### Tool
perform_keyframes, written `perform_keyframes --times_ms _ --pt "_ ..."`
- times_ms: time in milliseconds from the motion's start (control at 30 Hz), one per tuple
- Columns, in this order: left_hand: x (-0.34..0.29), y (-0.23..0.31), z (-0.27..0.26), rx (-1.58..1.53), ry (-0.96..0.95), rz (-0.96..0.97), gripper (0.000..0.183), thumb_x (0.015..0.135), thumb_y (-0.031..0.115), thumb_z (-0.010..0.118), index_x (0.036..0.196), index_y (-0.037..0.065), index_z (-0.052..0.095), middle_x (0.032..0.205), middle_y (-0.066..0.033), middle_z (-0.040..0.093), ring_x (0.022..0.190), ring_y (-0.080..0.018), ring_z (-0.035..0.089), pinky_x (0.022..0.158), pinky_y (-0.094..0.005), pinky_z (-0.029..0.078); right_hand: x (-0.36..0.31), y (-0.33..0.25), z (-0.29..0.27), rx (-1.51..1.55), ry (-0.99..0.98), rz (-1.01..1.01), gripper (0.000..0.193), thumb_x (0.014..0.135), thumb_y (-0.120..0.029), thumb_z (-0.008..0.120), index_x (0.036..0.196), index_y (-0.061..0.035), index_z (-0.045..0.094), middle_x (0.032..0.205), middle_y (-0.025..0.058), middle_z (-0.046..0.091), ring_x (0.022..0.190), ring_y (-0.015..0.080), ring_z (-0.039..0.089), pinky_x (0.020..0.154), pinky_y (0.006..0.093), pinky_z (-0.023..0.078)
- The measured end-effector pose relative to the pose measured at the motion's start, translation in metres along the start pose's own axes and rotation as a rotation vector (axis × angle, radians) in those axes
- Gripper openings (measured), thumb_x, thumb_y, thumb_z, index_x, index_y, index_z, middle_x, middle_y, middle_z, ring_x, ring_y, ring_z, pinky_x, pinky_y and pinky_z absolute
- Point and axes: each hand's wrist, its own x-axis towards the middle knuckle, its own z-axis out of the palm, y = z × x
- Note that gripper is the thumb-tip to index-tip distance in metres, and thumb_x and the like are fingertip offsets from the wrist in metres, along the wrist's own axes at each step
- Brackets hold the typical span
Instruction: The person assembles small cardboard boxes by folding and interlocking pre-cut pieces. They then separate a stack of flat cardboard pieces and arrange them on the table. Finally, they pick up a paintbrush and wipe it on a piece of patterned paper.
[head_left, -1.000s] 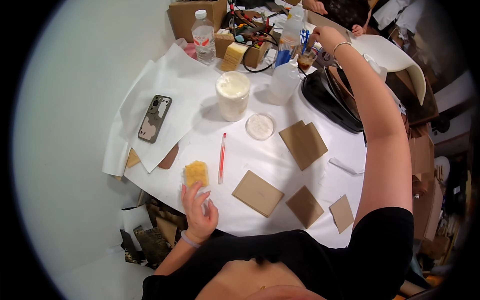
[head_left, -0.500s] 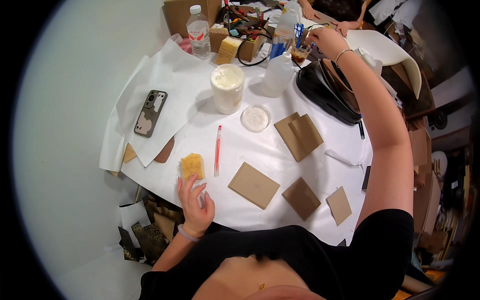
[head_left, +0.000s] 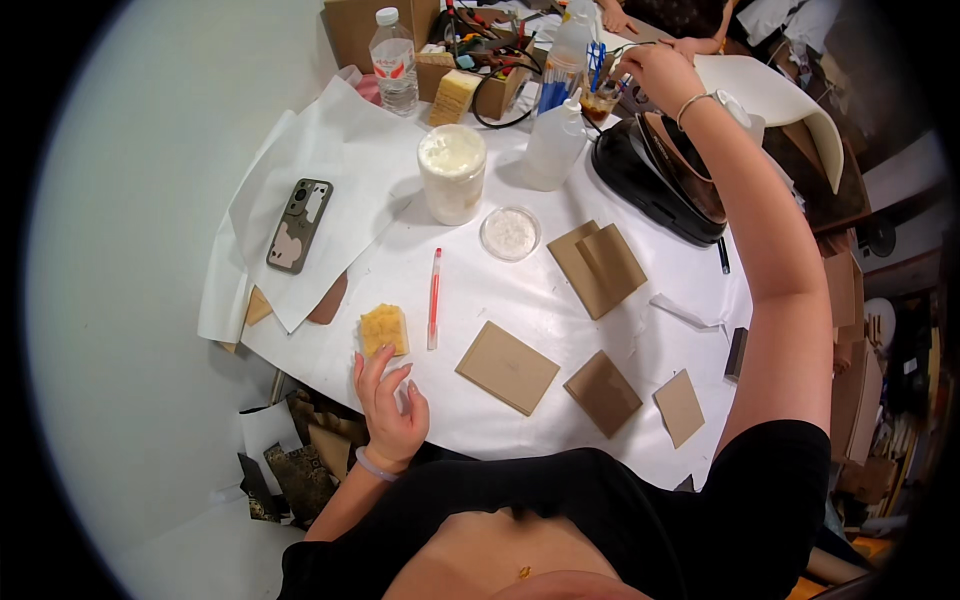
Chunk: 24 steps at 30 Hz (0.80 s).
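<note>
My left hand rests at the table's near left edge, fingers curved and apart, holding nothing. Its fingertips are right by the lower edge of a yellow sponge. On the far right, my right arm stretches out and my right hand bends down beside a small cup of brown liquid. Those fingers are drawn together; what is in them, if anything, is too small to make out. Before me lie a stack of tan leather pieces, a brown leather piece, a smaller tan piece and a folded leather piece.
A tub of white paste, its lid, a squeeze bottle and a red pen stand or lie mid-table. A black case sits under my right forearm. At left is a phone. Another person's hand shows at the far edge.
My right hand has shifted slightly right and down at the cup. The left hand stays beside the sponge. The other person's second hand is now mostly hidden behind mine.
</note>
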Motion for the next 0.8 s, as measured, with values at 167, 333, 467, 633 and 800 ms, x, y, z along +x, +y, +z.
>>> perform_keyframes --times_ms 167,333,467,633,800 --pt "0.0 0.0 0.0 -0.005 0.004 -0.001 0.041 0.085 -0.003 0.063 0.125 0.003 0.056 0.144 -0.0217 0.054 0.136 -0.039 0.053 0.124 -0.064 0.026 0.007 0.015 0.012 -0.044 0.095 0.031 0.021 0.101 -0.021 0.063 0.107 -0.0081 0.078 0.104 0.0147 0.077 0.1 0.0348 0.072 0.09 0.0448 0.055" --pt "0.0 0.0 0.001 -0.005 0.015 0.003 0.041 0.086 -0.003 0.063 0.126 0.003 0.056 0.144 -0.0215 0.054 0.136 -0.0388 0.052 0.124 -0.0641 0.026 0.019 0.031 0.035 0.031 0.209 0.124 0.024 0.101 -0.027 0.06 0.103 -0.0141 0.081 0.097 0.0137 0.078 0.094 0.0333 0.075 0.086 0.0452 0.059" --pt "0.002 0.0 0.0 -0.004 0.012 0.002 0.041 0.085 -0.003 0.064 0.125 0.002 0.056 0.144 -0.0216 0.054 0.136 -0.039 0.052 0.124 -0.0641 0.026 0.026 0.04 0.04 0.013 0.134 0.213 0.025 0.098 -0.027 0.062 0.105 -0.0138 0.082 0.096 0.0145 0.079 0.09 0.0323 0.076 0.086 0.0431 0.06" --pt "0.0 0.001 -0.001 -0.016 0.003 -0.01 0.041 0.086 -0.006 0.061 0.125 0.002 0.054 0.144 -0.0251 0.053 0.135 -0.0433 0.052 0.124 -0.0655 0.024 0.034 0.028 0.03 0.118 -0.127 0.346 0.024 0.097 -0.024 0.066 0.107 -0.0087 0.082 0.092 0.0092 0.081 0.081 0.0207 0.077 0.079 0.0358 0.061" --pt "0.001 0.0 -0.001 -0.01 -0.004 0.001 0.041 0.085 -0.003 0.063 0.125 0.002 0.056 0.144 -0.0228 0.054 0.136 -0.0396 0.052 0.123 -0.0642 0.026 0.031 0.03 0.025 0.166 -0.148 0.216 0.023 0.095 -0.021 0.068 0.107 -0.0055 0.081 0.087 0.0078 0.081 0.079 0.0164 0.078 0.076 0.0319 0.06"
